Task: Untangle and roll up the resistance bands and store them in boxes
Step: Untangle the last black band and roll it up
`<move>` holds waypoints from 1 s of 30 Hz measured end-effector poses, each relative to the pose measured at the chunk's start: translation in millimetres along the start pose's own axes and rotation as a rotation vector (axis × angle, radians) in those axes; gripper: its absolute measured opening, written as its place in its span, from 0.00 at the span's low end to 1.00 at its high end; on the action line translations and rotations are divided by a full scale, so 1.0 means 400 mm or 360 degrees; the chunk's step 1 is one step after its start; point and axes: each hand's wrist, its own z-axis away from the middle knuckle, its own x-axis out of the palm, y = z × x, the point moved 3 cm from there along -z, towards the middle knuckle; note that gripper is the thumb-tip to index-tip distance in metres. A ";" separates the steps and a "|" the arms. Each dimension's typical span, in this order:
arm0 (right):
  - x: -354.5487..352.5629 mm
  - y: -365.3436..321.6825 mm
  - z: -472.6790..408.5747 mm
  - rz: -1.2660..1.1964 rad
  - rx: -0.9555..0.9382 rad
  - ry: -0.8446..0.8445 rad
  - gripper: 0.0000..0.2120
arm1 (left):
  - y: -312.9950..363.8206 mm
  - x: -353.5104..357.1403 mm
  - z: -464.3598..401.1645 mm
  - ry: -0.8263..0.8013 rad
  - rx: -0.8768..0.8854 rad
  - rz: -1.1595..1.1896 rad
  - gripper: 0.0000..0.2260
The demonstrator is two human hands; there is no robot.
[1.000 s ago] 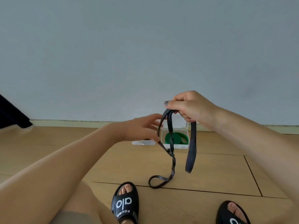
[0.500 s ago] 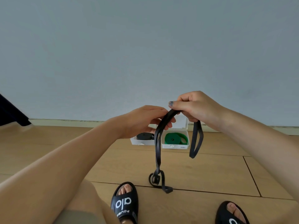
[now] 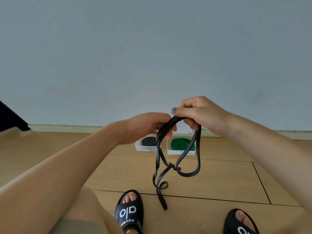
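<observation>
Fingers of both hands pinch knotted black band (image 3: pixel 179 168) aloft; bare floor (image 3: pixel 219 179) below.

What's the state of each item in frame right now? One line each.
black band: held up in both hands, knotted mid-length, unrolled, hanging towards the floor.
left hand: fingers closed on the band.
right hand: closed on the band's top.
left box: open, holds a rolled black band.
right box: open, holds a rolled green band.
sandals: worn on both feet.
</observation>
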 end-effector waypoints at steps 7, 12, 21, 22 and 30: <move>-0.001 -0.002 0.000 -0.0048 0.0019 0.0028 0.17 | -0.007 -0.005 0.011 0.0061 -0.0112 -0.0027 0.13; -0.003 -0.002 -0.004 -0.0100 0.0048 0.0067 0.16 | -0.009 -0.005 0.002 0.0118 -0.0282 0.0192 0.08; 0.001 -0.003 -0.005 -0.0230 0.0095 0.0061 0.14 | -0.007 0.006 0.003 0.0151 -0.0119 -0.0056 0.16; -0.001 -0.001 -0.006 -0.0268 0.0105 0.0064 0.15 | -0.002 0.007 0.004 0.0175 -0.0083 -0.0103 0.17; -0.019 0.008 -0.009 -0.0436 0.0113 0.0124 0.11 | 0.017 0.010 0.008 0.0209 0.0059 0.0022 0.18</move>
